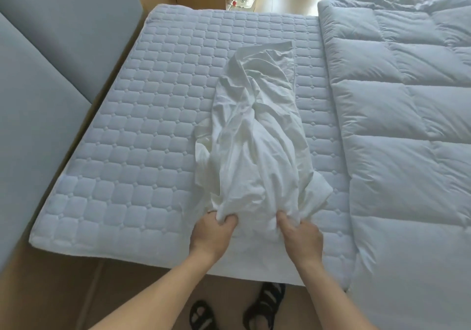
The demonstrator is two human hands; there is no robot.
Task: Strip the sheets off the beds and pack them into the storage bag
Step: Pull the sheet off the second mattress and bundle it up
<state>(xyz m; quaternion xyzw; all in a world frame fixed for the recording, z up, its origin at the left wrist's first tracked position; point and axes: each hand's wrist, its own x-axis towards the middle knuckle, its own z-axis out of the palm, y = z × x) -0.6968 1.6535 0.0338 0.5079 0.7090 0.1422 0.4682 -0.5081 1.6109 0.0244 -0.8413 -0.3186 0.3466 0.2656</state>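
Crumpled white sheet [257, 136] bunched in a long heap down the middle of the quilted mattress [142, 115], stretching from its near edge toward the far edge. Left hand [211, 233] and right hand [300, 235] side by side at the near edge, fingers curled tight into the sheet's nearest folds. Puffy duvet [402, 115] along the mattress's right edge

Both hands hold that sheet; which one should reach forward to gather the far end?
Probably right: the sheet stretches away ahead of the right hand; the left hand can anchor the near end.
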